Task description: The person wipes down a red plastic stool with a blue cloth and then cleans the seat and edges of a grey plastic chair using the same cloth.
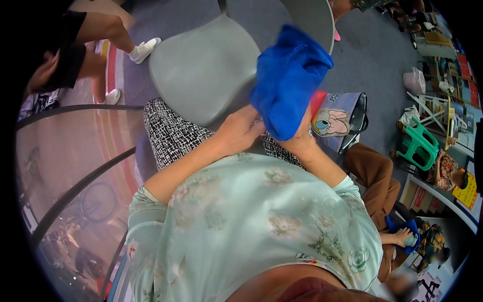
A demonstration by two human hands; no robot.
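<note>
A bunched piece of blue cloth (292, 83) stands up in front of me above my lap. My right hand (302, 137) grips it from below and behind; the cloth hides most of the fingers. My left hand (239, 130) is at the lower left edge of the cloth, its fingers bent and their tips partly hidden, so its hold is unclear. Both forearms rest near my waist, over black-and-white patterned trousers (173, 132). Just right of the cloth is a bag with a cartoon duck (332, 122), and a red item (318, 100) shows between them.
A grey plastic chair (203, 68) faces me. Clear plastic sheeting (75, 151) with dark edging hangs at left, and a person walks past (102, 30). To my right, a seated person in brown trousers (371, 166) handles blue cloth (413, 230). Farther off is a green stool (420, 145).
</note>
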